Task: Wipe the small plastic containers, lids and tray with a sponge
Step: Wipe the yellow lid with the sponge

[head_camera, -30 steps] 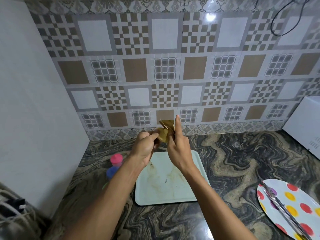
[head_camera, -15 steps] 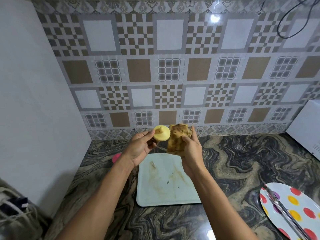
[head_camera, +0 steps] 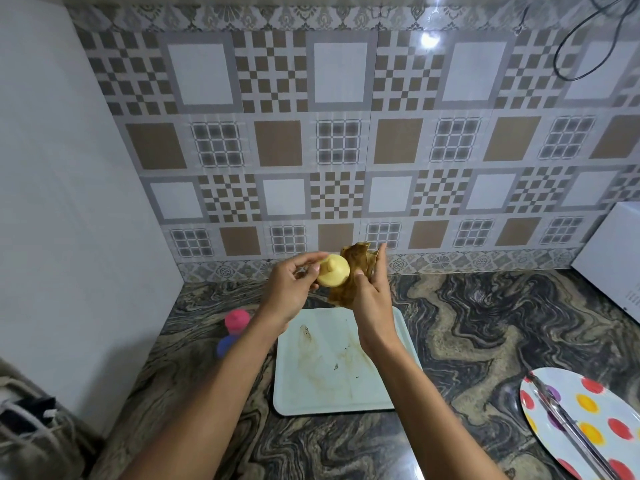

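Head view. Your left hand (head_camera: 289,292) pinches one yellow lid (head_camera: 334,277) between thumb and fingertips, knob side turned toward you. The pinch at the rim leaves the face of the lid exposed, which suits wiping it. Your right hand (head_camera: 372,303) grips the sponge (head_camera: 360,263), a thin brown piece crumpled in the curled fingers, with the forefinger held straight behind it. The sponge touches the far side of the lid. Both are raised above the rear edge of the tray (head_camera: 311,393), so any drips probably fall onto the tray and not the bench (head_camera: 467,323).

The tray lies flat on the bench, nearer the rear left corner than the right edge. Brown streaks and a few dark specks mark its surface, so judge it as not yet wiped.

Two more small pieces stand near the left edge of the bench, just left of the tray: one pink container (head_camera: 237,320) and, in front of it, one blue container (head_camera: 225,344). Your left forearm hides part of them, so you cannot tell whether each is a whole container or only a lid. Set aside there, they stay clear of the soiled tray.

At the front right corner lies one spotted plate (head_camera: 595,427) carrying one metal utensil (head_camera: 568,431). One white appliance (head_camera: 616,258) stands at the right edge.

Count: one sponge, one tray, one yellow lid in hand, two coloured pieces set down.
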